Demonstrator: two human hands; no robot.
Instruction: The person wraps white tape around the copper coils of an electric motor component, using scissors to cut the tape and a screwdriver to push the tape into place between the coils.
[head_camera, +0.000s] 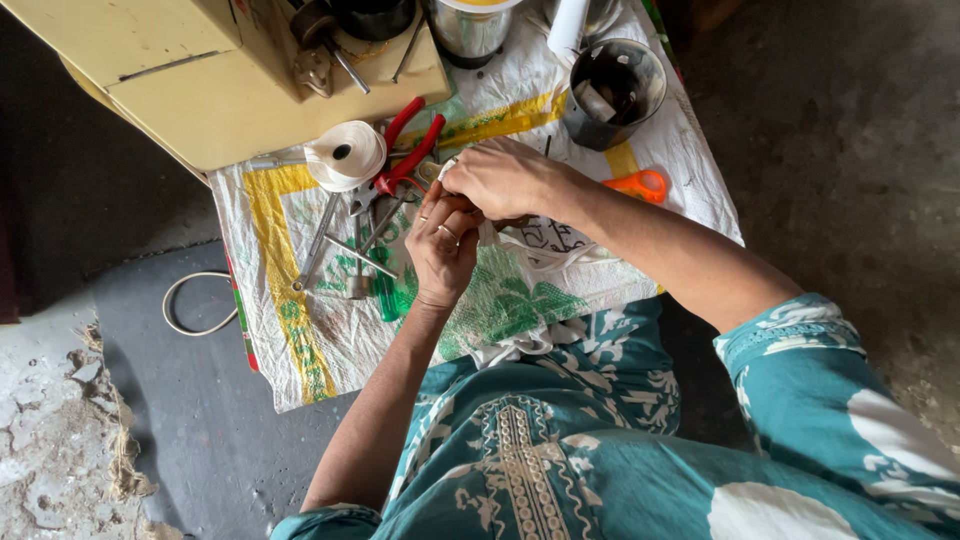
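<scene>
Tape roll lies left of pliers, on the mat.

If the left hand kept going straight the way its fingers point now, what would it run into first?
The left hand points up the table, its fingertips already against the right hand and the white piece held between them. Past that, probably the red-handled pliers, though depth is unclear.

Upper centre: red-handled pliers beside white tape roll; orange scissors right; dark cup above; cream machine upper left.
</scene>
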